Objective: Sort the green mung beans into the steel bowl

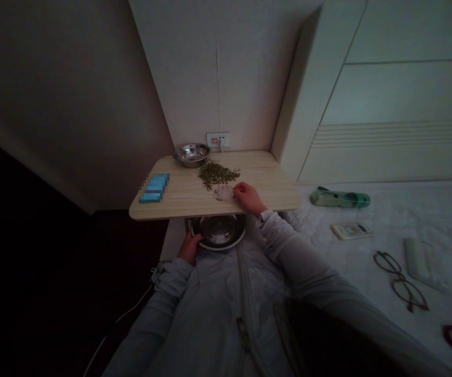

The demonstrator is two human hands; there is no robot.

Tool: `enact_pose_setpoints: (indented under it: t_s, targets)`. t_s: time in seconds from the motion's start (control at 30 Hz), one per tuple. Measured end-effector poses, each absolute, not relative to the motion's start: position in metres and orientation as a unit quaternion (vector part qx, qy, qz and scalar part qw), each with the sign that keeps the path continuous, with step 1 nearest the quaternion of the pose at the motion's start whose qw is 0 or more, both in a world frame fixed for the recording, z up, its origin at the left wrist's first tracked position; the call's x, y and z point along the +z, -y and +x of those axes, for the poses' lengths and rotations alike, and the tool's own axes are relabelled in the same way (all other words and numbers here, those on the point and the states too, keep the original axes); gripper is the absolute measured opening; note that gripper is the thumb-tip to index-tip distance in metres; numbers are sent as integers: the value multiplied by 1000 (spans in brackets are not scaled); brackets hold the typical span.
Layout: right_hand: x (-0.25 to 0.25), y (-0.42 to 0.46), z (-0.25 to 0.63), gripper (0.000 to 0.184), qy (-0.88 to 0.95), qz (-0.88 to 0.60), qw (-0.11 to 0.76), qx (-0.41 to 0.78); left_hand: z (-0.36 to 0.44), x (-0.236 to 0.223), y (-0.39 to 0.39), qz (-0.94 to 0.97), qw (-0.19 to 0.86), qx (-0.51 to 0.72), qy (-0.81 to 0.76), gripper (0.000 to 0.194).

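My left hand grips the left rim of a metal bowl just below the table's front edge, close to my lap. A few small dark bits lie in that bowl. On the wooden table, my right hand is closed at the fingertips on a thin, pale, see-through flat piece; its exact kind does not show. Several small green-brown grains lie on and around this piece. Just behind it spreads a loose pile of green-brown grains, like dried beans or seeds.
A second metal bowl stands at the table's back left, beside the pile. A phone with a lit, blurred screen lies at the left. Behind is a wall socket with a plug. On the bed are a green bottle and glasses.
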State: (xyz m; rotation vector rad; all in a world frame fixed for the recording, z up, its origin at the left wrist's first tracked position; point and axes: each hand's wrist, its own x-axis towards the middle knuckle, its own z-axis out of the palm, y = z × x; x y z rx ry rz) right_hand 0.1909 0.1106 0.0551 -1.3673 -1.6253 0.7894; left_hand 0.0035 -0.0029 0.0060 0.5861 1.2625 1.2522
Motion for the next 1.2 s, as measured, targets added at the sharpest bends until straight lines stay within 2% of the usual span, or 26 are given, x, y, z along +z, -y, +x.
enact_pose_setpoints:
  t_s: [0.67,1.2]
  targets:
    - [58,-107,191,14,682,-539,391,301,2,3,1,262,589,538,-543,35]
    - [56,-107,191,13,685,-527,385,324,-1,-2,0,263,581,538,-551,26]
